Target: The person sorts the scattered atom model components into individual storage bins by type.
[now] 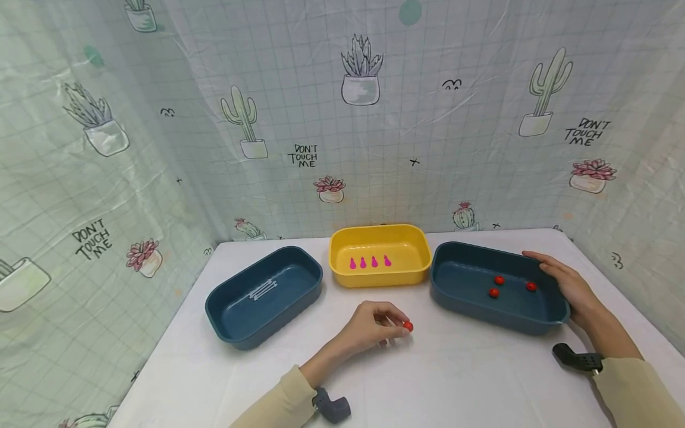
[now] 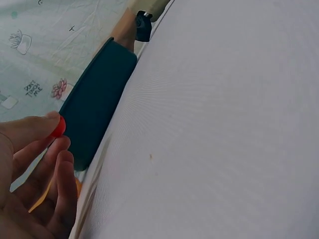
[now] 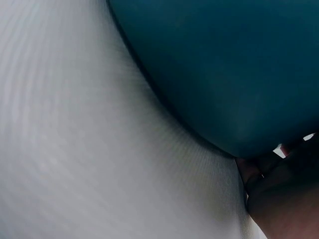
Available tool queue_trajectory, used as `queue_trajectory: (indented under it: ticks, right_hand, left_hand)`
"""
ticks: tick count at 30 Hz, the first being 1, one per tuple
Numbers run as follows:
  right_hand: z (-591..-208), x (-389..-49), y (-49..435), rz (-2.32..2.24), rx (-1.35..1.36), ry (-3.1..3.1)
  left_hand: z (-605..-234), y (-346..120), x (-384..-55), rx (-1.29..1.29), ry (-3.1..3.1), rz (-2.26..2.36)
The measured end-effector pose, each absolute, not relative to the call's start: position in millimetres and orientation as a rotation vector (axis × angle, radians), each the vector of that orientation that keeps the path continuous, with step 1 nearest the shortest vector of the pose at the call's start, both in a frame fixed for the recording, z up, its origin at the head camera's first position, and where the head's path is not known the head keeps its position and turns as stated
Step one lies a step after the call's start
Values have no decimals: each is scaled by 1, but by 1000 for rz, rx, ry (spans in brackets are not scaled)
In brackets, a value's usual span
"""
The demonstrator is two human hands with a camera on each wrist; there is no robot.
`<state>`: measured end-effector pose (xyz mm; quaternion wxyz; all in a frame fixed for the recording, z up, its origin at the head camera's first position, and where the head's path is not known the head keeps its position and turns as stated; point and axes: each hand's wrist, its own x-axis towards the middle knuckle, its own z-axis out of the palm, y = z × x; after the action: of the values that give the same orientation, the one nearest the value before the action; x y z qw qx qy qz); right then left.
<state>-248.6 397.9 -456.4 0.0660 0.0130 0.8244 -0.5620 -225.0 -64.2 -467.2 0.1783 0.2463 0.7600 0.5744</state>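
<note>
A small red ball (image 1: 408,326) is pinched between the thumb and fingertips of my left hand (image 1: 371,326), over the white table in front of the yellow bin (image 1: 382,278). The left wrist view shows the same red ball (image 2: 59,127) at the fingertips, with the other fingers loosely bent below. My right hand (image 1: 575,288) holds the right end of a dark blue bin (image 1: 489,310), fingers along its rim. Several similar red balls lie in that bin. In the right wrist view the bin's outer wall (image 3: 219,74) fills the upper right and partly hides the fingers.
Several pink pear-shaped pieces (image 1: 374,261) lie in a row in the yellow bin. Another dark blue bin (image 1: 278,324) on the left holds a few thin white sticks (image 1: 263,289). A cactus-print sheet (image 1: 299,119) hangs behind the white table (image 1: 428,380).
</note>
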Motion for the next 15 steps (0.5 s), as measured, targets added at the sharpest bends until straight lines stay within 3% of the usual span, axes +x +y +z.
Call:
queue_trajectory:
  ticks: [15]
  right_hand:
    - [-456, -249, 398, -1671, 36, 2499]
  left_hand:
    - [-448, -63, -231, 709, 2179, 1664]
